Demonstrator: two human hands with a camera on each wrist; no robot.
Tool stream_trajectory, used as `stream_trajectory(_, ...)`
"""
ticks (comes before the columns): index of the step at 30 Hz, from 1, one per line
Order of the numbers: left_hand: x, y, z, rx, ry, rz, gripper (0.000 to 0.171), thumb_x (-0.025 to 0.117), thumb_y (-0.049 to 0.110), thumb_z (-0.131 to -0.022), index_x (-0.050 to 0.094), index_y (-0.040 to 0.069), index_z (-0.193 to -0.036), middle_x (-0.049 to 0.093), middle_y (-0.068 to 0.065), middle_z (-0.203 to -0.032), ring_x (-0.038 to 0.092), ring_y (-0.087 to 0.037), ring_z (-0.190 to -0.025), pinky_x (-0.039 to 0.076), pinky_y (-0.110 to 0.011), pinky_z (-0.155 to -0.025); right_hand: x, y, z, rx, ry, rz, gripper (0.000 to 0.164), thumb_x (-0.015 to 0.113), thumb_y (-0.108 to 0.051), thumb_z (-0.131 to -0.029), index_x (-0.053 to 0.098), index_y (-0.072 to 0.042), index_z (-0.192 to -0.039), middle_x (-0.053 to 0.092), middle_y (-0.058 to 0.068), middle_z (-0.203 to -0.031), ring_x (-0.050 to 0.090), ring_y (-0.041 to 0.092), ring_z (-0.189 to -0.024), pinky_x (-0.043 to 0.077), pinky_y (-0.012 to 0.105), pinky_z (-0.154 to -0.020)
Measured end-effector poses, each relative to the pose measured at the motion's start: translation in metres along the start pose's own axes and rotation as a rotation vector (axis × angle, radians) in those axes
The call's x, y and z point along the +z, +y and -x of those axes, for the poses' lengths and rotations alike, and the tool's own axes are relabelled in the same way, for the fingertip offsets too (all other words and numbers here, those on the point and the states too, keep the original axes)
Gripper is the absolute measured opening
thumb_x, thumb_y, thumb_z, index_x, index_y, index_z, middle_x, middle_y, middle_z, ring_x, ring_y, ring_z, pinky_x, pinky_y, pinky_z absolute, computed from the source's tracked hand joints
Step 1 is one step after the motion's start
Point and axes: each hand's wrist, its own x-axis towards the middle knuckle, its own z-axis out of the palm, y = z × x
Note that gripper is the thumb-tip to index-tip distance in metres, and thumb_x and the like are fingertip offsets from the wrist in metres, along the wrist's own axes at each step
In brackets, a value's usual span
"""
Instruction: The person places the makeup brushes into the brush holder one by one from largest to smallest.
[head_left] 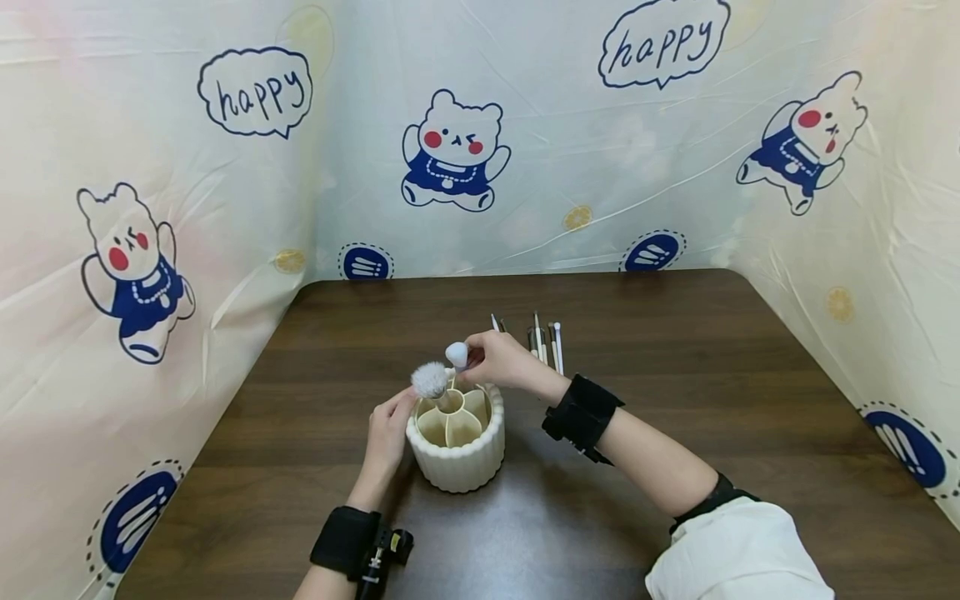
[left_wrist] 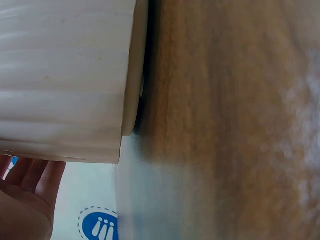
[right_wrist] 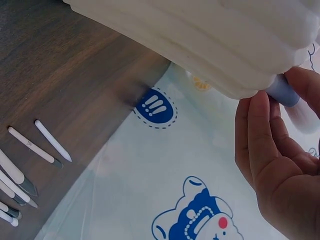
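A cream, ribbed round holder [head_left: 459, 467] with several compartments stands upright on the table. Its wall fills the upper left of the left wrist view. My right hand [head_left: 502, 360] pinches a makeup brush [head_left: 457, 355] with a pale rounded head at the holder's back rim; its blue-grey neck [right_wrist: 284, 93] shows between thumb and fingers in the right wrist view. A fluffy grey-white makeup brush [head_left: 430, 380] stands in the holder, head up. My left hand [head_left: 386, 433] lies against the holder's left side, fingers extended near the rim. The lower part of the pinched brush is hidden.
Several slim brushes [head_left: 556, 346] lie on the dark wooden table [head_left: 675, 350] behind my right forearm. More of their ends [right_wrist: 30, 145] show at the left of the right wrist view. A printed cloth [head_left: 540, 150] encloses the table at the back and sides.
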Motion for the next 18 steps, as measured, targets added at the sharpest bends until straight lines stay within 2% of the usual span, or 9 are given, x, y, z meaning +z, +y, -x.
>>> stream_trajectory(12,0.0002,-0.0006,-0.0007,0.009,-0.001,0.016,0.042,0.046,0.025,-0.098,0.061,-0.003,-0.125,0.060,-0.020,-0.128,0.054,-0.033,-0.124,0.041,-0.045,-0.107,-0.0003,-0.0037,-0.0002,0.018,0.000,0.007,0.027,0.072,-0.010,-0.082,0.066,0.001,-0.106,0.071,0.013,-0.096,0.066,0.018,-0.087,0.051,0.022,-0.078)
stream_trajectory(18,0.0005,-0.0009,-0.0004,0.009,-0.002,0.021,0.041,0.046,0.024,-0.098,0.061,-0.002,-0.125,0.061,-0.019,-0.128,0.054,-0.031,-0.124,0.041,-0.044,-0.108,-0.0053,0.0008,-0.0045,0.011,-0.052,0.003,0.030,0.073,-0.014,-0.083,0.065,0.001,-0.108,0.071,0.012,-0.100,0.066,0.017,-0.090,0.052,0.022,-0.080)
